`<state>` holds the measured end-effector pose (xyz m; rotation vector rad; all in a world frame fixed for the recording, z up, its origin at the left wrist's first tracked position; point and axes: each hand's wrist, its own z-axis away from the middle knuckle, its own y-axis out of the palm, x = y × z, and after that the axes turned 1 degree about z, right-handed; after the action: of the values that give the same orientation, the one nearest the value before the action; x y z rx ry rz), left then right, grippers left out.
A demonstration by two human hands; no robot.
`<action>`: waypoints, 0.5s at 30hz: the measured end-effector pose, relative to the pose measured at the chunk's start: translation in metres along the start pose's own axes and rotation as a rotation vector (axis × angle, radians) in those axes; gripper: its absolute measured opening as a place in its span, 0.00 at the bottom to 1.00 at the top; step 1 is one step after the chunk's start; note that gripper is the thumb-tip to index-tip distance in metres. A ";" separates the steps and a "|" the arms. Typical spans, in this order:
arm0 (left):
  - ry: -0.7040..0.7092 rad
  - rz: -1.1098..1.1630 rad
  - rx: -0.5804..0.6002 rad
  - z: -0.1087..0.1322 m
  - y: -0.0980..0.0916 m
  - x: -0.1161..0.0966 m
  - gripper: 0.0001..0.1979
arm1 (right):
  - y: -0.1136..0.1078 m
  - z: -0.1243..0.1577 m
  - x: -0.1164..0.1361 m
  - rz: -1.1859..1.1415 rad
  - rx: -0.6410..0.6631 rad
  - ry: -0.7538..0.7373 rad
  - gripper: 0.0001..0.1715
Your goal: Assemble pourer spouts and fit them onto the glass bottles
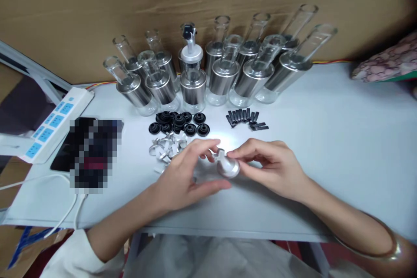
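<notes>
Between my hands is a silver pourer cap [228,167] with a short spout, held above the white table. Thumb and fingers of my right hand [272,163] pinch its right edge. My left hand [195,171] is open around its left side, thumb and fingers apart; a fingertip is close to the spout, and I cannot tell whether it touches. Behind my left hand lies a pile of similar silver caps [166,145]. Further back sit several black round stoppers [179,120]. Small black levers [243,116] lie in a group to their right.
Glass bottles with steel sleeves [224,78] line the table's back; one carries a fitted silver pourer top [191,52]. A power strip [54,124] and a dark phone [73,143] with white cables lie at left. Patterned fabric [387,58] is at the right edge.
</notes>
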<state>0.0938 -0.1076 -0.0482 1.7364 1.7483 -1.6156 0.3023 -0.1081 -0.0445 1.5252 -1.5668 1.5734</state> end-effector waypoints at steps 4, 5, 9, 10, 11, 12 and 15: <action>0.225 -0.239 -0.046 0.001 0.000 0.003 0.20 | 0.002 0.002 0.002 0.016 -0.087 0.025 0.04; 0.232 -0.282 -0.052 0.001 -0.001 0.003 0.17 | 0.004 0.002 0.003 0.025 -0.105 0.026 0.04; 0.289 -0.484 0.007 -0.001 -0.002 0.002 0.14 | 0.009 0.005 0.006 0.099 -0.174 0.015 0.08; 0.300 -0.509 0.017 -0.001 -0.002 0.002 0.13 | 0.010 0.005 0.006 0.125 -0.174 0.005 0.09; 0.305 -0.512 0.022 -0.001 -0.003 0.001 0.13 | 0.011 0.005 0.006 0.151 -0.163 -0.008 0.09; 0.304 -0.501 0.022 -0.001 -0.002 0.001 0.13 | 0.011 0.005 0.005 0.175 -0.147 -0.029 0.09; 0.292 -0.438 0.021 0.000 -0.002 0.001 0.14 | 0.008 0.005 0.005 0.235 -0.090 -0.100 0.08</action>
<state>0.0921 -0.1066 -0.0475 1.7607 2.3951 -1.5942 0.2956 -0.1164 -0.0449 1.4341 -1.9057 1.5435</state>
